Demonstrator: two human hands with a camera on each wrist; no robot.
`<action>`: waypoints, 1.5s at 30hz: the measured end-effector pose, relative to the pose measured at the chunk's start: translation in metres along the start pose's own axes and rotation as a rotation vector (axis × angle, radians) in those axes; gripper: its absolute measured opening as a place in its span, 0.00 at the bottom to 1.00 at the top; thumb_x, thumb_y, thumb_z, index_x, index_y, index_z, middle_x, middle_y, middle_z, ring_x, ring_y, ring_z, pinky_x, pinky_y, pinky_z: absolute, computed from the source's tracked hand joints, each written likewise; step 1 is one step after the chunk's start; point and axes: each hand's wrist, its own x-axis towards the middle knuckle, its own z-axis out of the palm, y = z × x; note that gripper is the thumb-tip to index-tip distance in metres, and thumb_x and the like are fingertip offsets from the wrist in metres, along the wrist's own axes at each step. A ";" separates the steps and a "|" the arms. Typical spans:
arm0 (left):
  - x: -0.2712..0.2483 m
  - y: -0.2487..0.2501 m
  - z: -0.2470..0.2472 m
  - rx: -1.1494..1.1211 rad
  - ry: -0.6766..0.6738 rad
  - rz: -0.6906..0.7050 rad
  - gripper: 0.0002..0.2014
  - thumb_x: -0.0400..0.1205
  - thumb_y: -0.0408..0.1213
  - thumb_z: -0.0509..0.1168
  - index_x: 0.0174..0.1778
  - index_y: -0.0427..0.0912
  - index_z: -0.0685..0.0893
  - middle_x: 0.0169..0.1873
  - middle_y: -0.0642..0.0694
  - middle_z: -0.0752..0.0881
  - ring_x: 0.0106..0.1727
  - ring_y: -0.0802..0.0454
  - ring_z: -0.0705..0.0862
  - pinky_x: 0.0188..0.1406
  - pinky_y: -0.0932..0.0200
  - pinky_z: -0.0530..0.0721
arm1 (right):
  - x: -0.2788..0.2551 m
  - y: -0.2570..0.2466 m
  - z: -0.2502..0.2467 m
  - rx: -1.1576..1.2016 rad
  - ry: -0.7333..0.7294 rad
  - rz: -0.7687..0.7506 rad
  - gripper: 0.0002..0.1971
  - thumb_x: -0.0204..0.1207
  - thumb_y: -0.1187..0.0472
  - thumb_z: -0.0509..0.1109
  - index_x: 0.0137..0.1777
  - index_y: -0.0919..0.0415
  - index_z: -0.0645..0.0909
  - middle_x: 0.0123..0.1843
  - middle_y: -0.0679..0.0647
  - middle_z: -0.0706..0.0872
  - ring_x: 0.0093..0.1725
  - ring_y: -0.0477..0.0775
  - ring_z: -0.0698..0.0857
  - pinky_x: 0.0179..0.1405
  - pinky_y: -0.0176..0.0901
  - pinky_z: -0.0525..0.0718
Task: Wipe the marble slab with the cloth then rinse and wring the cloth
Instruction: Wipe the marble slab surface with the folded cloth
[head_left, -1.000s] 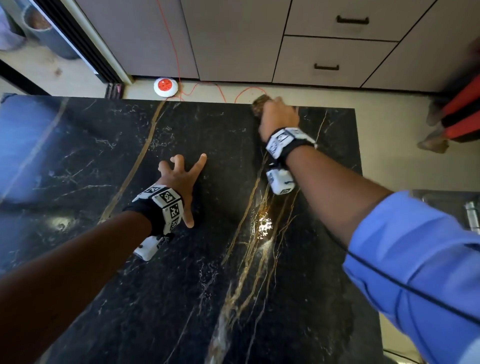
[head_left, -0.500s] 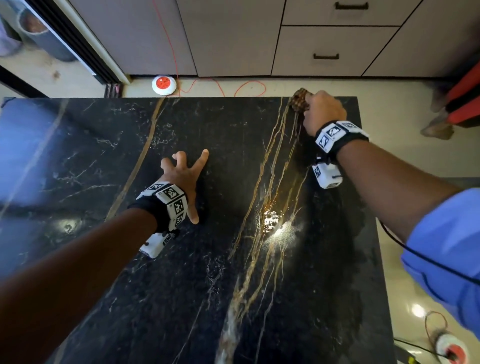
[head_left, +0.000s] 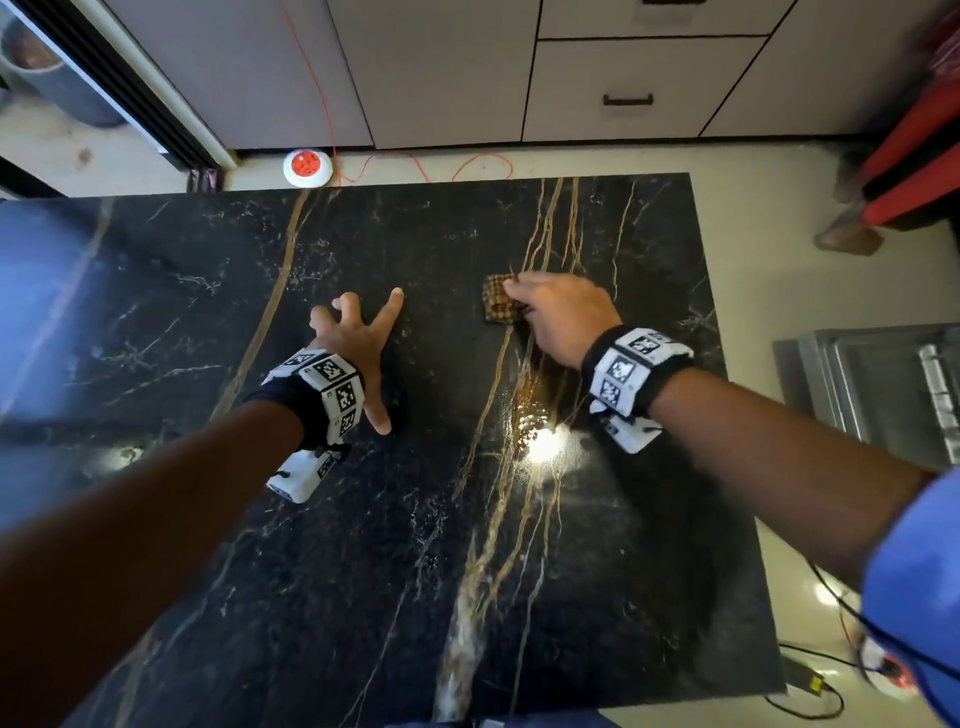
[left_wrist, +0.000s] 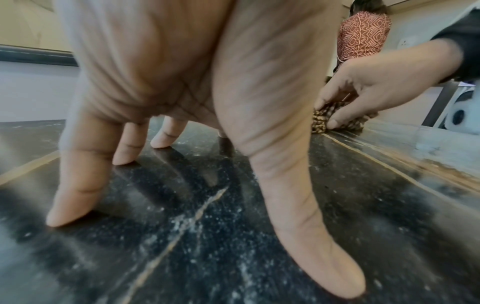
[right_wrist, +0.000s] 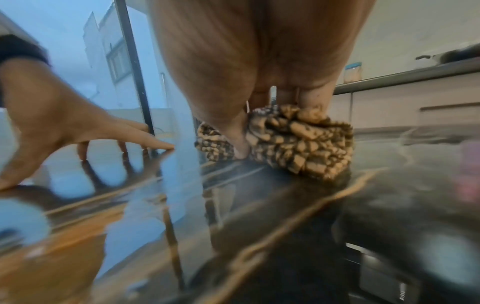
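Right hand (head_left: 558, 317) grasping bunched brown checked cloth (head_left: 500, 306), thumb and fingers curled into it, pressing it onto black marble slab (head_left: 363, 571) beside gold veins (head_left: 519, 415), around slab's middle. Left hand (head_left: 358, 343) released, fingers (left_wrist: 75, 185) spread, tips resting on slab left of cloth.

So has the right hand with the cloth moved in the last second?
Yes. The right hand has pulled the cloth back from the marble slab's far edge toward the person.
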 end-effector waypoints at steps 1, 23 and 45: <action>0.000 0.000 0.000 0.010 0.008 0.005 0.83 0.42 0.58 0.86 0.78 0.64 0.27 0.76 0.36 0.51 0.71 0.28 0.62 0.58 0.32 0.82 | 0.000 0.011 -0.008 0.000 0.005 0.037 0.23 0.77 0.68 0.67 0.71 0.51 0.78 0.67 0.49 0.83 0.63 0.57 0.82 0.63 0.56 0.83; -0.019 -0.011 0.007 -0.068 0.040 0.016 0.75 0.50 0.59 0.84 0.81 0.65 0.35 0.82 0.39 0.46 0.79 0.30 0.56 0.64 0.32 0.76 | -0.008 -0.001 -0.010 -0.063 -0.058 0.111 0.20 0.77 0.64 0.69 0.68 0.47 0.79 0.63 0.53 0.84 0.63 0.60 0.83 0.63 0.58 0.83; -0.089 0.015 0.094 -0.304 0.200 0.176 0.51 0.67 0.54 0.79 0.82 0.56 0.55 0.82 0.41 0.51 0.83 0.38 0.51 0.71 0.25 0.66 | -0.085 0.003 -0.003 0.124 -0.090 0.123 0.24 0.72 0.76 0.68 0.60 0.50 0.88 0.65 0.49 0.87 0.68 0.54 0.81 0.76 0.50 0.71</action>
